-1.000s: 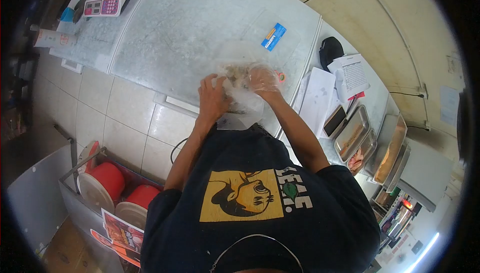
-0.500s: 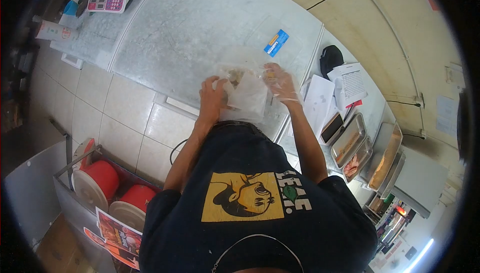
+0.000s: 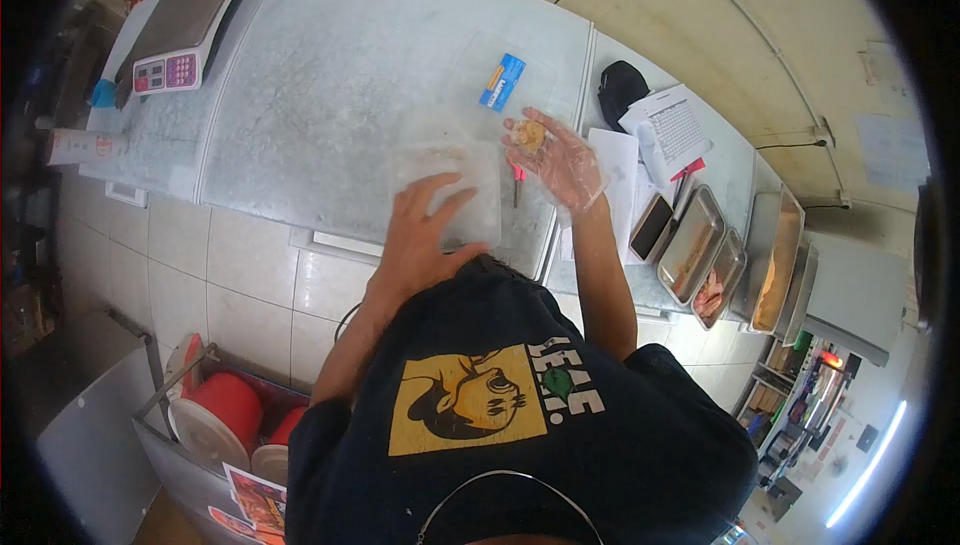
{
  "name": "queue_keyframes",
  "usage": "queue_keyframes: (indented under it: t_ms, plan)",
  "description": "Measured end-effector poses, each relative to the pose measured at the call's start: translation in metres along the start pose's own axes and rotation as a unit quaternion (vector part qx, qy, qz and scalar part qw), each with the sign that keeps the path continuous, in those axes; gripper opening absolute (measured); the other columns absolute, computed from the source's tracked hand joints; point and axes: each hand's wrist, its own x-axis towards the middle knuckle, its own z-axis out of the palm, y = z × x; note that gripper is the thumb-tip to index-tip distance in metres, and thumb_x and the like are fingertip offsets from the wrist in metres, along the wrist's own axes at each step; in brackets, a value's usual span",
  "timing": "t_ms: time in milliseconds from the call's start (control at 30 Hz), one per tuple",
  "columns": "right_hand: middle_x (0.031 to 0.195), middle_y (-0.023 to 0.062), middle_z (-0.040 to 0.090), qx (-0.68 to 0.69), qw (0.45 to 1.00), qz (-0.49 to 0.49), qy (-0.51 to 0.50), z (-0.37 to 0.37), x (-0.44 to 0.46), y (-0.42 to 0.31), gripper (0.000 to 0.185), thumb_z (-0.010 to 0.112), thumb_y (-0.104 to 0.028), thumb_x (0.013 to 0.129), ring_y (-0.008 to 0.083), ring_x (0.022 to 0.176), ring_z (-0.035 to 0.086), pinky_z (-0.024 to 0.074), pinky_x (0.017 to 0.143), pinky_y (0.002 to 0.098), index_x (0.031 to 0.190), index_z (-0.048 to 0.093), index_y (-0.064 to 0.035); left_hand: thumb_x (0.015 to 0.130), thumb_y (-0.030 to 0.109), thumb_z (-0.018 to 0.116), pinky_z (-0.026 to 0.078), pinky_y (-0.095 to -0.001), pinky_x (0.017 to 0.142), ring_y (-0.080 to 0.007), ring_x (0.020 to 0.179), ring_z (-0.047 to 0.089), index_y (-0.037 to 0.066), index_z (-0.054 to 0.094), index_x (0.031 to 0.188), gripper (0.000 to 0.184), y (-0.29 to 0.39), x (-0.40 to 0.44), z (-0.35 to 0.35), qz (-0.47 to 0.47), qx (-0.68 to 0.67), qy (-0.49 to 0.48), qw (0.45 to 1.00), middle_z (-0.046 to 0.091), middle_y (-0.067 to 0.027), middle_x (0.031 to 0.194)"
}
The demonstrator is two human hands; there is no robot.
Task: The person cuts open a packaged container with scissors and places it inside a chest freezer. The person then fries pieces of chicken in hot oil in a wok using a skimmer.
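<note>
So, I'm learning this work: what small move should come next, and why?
Probably bring the pale brown lump over to the translucent packaging: the lump sits on the gloved right hand, off to the packaging's right, while the bare left hand is spread over the packaging, seemingly placed to steady it.
</note>
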Motion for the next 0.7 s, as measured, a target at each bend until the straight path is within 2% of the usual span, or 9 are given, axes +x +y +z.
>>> queue_keyframes:
  t_ms: [233, 300, 333, 400, 433, 533, 600, 633, 700]
  plan:
    - [0.131, 0.0257, 0.047, -0.075, 0.997, -0.003, 0.027, 0.009, -0.009, 0.004, 0.050, 0.047, -0.030, 0.096, 0.0334, 0.114, 0.055, 0.0478, 0.096, 0.0399, 0.133, 0.040, 0.0041, 0.073, 0.039, 0.073, 0.026, -0.0532, 0.106, -0.0317, 0.139, 0.024, 0.013, 0.048, 0.132, 0.069, -0.081, -0.003, 0.100, -0.036, 0.115, -0.091, 0.989, 0.029, -0.0121, 0.150]
    - [0.111, 0.0173, 0.062, -0.129, 0.984, 0.023, 0.122, 0.014, -0.009, 0.005, 0.048, 0.059, -0.031, 0.090, 0.0235, 0.094, 0.063, 0.0523, 0.080, 0.0329, 0.126, 0.050, 0.0001, 0.076, 0.041, 0.070, 0.025, -0.0521, 0.106, -0.0300, 0.138, 0.027, 0.013, 0.049, 0.131, 0.065, -0.102, -0.003, 0.112, 0.004, 0.234, -0.095, 0.968, 0.031, -0.0107, 0.148]
    - [0.111, 0.0173, 0.062, -0.127, 0.984, 0.021, 0.121, 0.009, -0.007, 0.009, 0.048, 0.059, -0.031, 0.090, 0.0235, 0.094, 0.063, 0.0523, 0.080, 0.0329, 0.126, 0.050, 0.0001, 0.076, 0.041, 0.070, 0.025, -0.0521, 0.106, -0.0300, 0.138, 0.027, 0.013, 0.049, 0.131, 0.065, -0.105, -0.001, 0.112, 0.005, 0.236, -0.095, 0.967, 0.031, -0.0107, 0.148]
    - [0.094, 0.0103, 0.066, -0.441, 0.878, 0.056, 0.177, -0.007, -0.003, 0.022, 0.042, 0.064, -0.029, 0.086, 0.0170, 0.078, 0.063, 0.0509, 0.069, 0.0306, 0.115, 0.059, 0.0004, 0.078, 0.041, 0.068, 0.025, -0.0530, 0.105, -0.0304, 0.135, 0.029, 0.014, 0.051, 0.129, 0.061, -0.106, 0.000, 0.111, -0.012, 0.209, -0.101, 0.973, 0.034, -0.0121, 0.146]
    - [0.094, 0.0103, 0.066, -0.438, 0.879, 0.055, 0.177, -0.003, -0.001, 0.025, 0.042, 0.064, -0.029, 0.086, 0.0170, 0.078, 0.063, 0.0509, 0.069, 0.0306, 0.115, 0.059, 0.0004, 0.078, 0.041, 0.068, 0.025, -0.0530, 0.105, -0.0304, 0.135, 0.029, 0.014, 0.051, 0.129, 0.061, -0.101, 0.003, 0.103, -0.011, 0.211, -0.103, 0.972, 0.034, -0.0121, 0.146]
    - [0.083, 0.0071, 0.065, -0.506, 0.827, 0.102, 0.224, 0.010, 0.010, 0.029, 0.036, 0.067, -0.024, 0.082, 0.0149, 0.067, 0.060, 0.0482, 0.063, 0.0291, 0.106, 0.062, 0.0022, 0.077, 0.042, 0.069, 0.026, -0.0540, 0.103, -0.0298, 0.134, 0.030, 0.010, 0.049, 0.130, 0.065, -0.090, 0.020, 0.081, -0.099, 0.141, -0.006, 0.985, 0.034, -0.0153, 0.144]
    - [0.076, 0.0056, 0.061, -0.516, 0.805, 0.050, 0.287, 0.000, 0.029, 0.031, 0.020, 0.064, -0.017, 0.084, 0.0112, 0.062, 0.055, 0.0425, 0.051, 0.0253, 0.088, 0.063, 0.0026, 0.079, 0.045, 0.068, 0.024, -0.0579, 0.102, -0.0330, 0.130, 0.035, 0.004, 0.042, 0.135, 0.073, -0.110, 0.032, 0.080, -0.237, 0.164, 0.155, 0.945, 0.042, -0.0187, 0.138]
    - [0.076, 0.0056, 0.061, -0.514, 0.807, 0.050, 0.287, -0.004, 0.040, 0.034, 0.020, 0.064, -0.017, 0.084, 0.0112, 0.062, 0.055, 0.0425, 0.051, 0.0253, 0.088, 0.063, 0.0026, 0.079, 0.045, 0.068, 0.024, -0.0579, 0.102, -0.0330, 0.130, 0.035, 0.004, 0.042, 0.135, 0.073, -0.124, 0.041, 0.078, -0.237, 0.166, 0.153, 0.945, 0.042, -0.0187, 0.138]
    - [0.079, 0.0058, 0.061, -0.442, 0.852, 0.083, 0.268, -0.018, 0.068, 0.038, 0.019, 0.063, -0.016, 0.082, 0.0099, 0.063, 0.055, 0.0418, 0.050, 0.0246, 0.091, 0.064, 0.0015, 0.081, 0.047, 0.068, 0.029, -0.0518, 0.102, -0.0311, 0.119, 0.048, -0.001, 0.034, 0.138, 0.082, -0.153, 0.063, 0.074, -0.436, -0.036, 0.047, 0.898, 0.056, -0.0190, 0.124]
